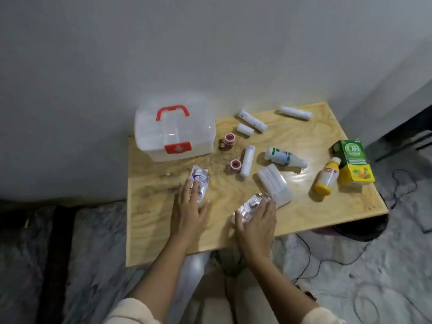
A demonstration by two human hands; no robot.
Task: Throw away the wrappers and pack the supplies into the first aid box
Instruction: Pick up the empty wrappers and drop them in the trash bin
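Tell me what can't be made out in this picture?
All in the head view:
- First aid box: lid shut and cloudy, so its contents are hidden.
- Clear wrapper: partly under the left hand; print blurred.
- Foil wrapper: partly under the right hand.
- White bottle label: too small to read.
- No bin in view.

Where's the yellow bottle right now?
In the head view the yellow bottle lies on its side on the right part of the table, right beside the green and yellow carton, away from both hands.
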